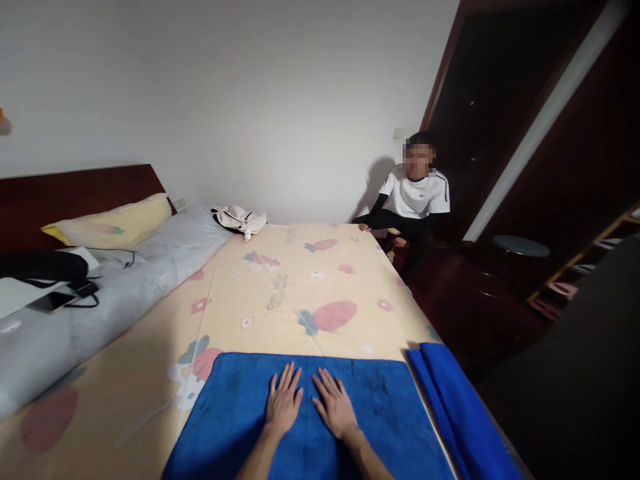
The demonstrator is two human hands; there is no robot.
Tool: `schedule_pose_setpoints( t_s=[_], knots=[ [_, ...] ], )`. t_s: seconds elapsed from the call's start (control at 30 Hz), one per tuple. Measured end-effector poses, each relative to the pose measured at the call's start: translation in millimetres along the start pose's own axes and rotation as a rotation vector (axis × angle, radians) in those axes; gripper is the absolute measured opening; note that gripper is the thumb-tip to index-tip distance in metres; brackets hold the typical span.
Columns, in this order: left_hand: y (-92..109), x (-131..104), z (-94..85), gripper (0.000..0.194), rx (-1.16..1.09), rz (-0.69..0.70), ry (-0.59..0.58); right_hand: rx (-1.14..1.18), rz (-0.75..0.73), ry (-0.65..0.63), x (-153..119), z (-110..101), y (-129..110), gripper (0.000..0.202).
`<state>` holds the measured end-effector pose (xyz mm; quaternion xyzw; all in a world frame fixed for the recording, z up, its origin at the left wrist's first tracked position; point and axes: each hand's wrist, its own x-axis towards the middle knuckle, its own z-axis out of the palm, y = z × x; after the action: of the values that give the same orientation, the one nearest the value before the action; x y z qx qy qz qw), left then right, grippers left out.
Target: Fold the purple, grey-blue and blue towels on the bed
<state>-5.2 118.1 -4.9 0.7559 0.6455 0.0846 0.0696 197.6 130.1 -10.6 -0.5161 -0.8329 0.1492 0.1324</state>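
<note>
A blue towel [385, 420] lies spread on the near part of the bed, with darker patches on its surface. My left hand [284, 400] rests palm down on it, fingers stretched out toward the far hem. Beside it, a small gap to the right, my right hand [335, 404] is also flat on the cloth with its fingers spread. Neither hand holds anything. Along the towel's right side, on the bed's edge, lies a folded length of brighter blue cloth [455, 407].
The bed sheet [280, 293] is cream with carrot prints. A grey quilt [130, 293], a yellow pillow [120, 223], a phone [54, 302] and a white bag [240, 219] lie at the left and back. A person [415, 193] sits by the far right corner, near a stool [521, 247].
</note>
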Motion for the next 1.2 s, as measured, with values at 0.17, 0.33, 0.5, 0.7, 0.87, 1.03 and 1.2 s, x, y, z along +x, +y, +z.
schedule_pose_setpoints(
  t_s=[0.17,0.33,0.5,0.7,0.87,1.03,1.2],
  knots=[
    [-90,1,-30.5,0.053,0.110,-0.327,0.031,-0.201,0.364,0.178,-25,-28,95,0.061],
    [-163,-8,-46.9,0.057,0.204,-0.542,0.017,-0.350,0.575,0.211,-50,-38,147,0.069],
    [-173,-12,-37.5,0.062,0.345,-0.585,0.107,-0.383,0.611,0.179,-52,-35,147,0.070],
    [-172,-12,-36.2,0.061,0.317,-0.592,0.065,-0.386,0.617,0.166,-53,-33,148,0.070],
    [-184,-6,-52.0,0.063,0.186,-0.604,-0.030,-0.365,0.603,0.132,-52,-35,153,0.069],
    [-160,-2,-67.5,0.059,0.163,-0.599,-0.023,-0.285,0.618,0.099,-45,-50,144,0.070],
    [-86,-59,-34.6,0.054,0.142,-0.322,0.105,-0.232,0.464,0.250,-86,-41,103,0.069]
  ],
)
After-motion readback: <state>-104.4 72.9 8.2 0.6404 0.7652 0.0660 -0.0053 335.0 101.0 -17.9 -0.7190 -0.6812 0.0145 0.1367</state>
